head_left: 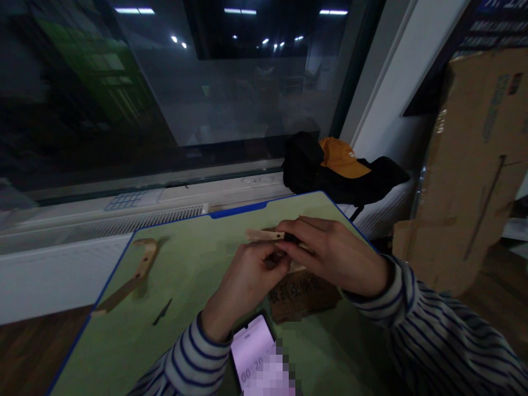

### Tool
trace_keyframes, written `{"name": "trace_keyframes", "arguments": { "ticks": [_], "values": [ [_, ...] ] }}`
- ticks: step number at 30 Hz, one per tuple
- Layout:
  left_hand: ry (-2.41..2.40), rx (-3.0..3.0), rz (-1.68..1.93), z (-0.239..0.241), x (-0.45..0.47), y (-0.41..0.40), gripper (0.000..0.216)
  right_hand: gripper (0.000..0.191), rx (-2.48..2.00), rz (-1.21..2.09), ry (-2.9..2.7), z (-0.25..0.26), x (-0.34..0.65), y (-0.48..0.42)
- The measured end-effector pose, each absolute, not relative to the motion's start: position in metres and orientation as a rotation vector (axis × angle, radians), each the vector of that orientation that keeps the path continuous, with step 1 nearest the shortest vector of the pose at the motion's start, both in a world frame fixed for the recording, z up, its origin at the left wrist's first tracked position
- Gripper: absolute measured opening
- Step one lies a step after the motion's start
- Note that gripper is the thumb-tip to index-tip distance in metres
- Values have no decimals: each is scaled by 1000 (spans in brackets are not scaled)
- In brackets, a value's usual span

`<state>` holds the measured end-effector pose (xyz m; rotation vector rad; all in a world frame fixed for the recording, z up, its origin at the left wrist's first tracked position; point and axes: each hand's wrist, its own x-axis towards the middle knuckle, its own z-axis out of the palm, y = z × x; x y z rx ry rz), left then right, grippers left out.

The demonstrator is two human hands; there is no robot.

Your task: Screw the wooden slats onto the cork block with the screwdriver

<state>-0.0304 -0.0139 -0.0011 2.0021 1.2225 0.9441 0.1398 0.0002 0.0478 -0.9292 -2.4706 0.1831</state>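
My two hands meet over the green tabletop [198, 264]. My left hand [247, 275] is closed, thumb and fingers pinched together beside the right fingertips; what it pinches is hidden. Closed as well, my right hand [334, 250] has its fingers bent around a small black piece [291, 238], whose kind I cannot make out. A pale wooden piece [264, 235] with a dark hole sticks out to the left from under the right fingers. Below the hands lies a brown cardboard scrap [303, 300] with dark handwriting.
A bent wooden piece [144, 264] with holes lies at the table's left, near a thin dark pointed object [162, 312]. A lit phone [253, 352] rests at the front. Beyond the table are a black bag [303, 165], an orange cap [344, 158], and a large cardboard box [474, 181].
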Motion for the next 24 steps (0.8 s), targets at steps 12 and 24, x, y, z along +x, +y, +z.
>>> {"name": "trace_keyframes", "arguments": {
  "ticks": [12,24],
  "values": [
    [1264,2008,924,-3,-30,-13,13,20,-948,171,-2471,46,140,2],
    [1211,2039,907,-2,-34,-13,13,30,-949,130,-2487,44,140,-1]
  ]
}}
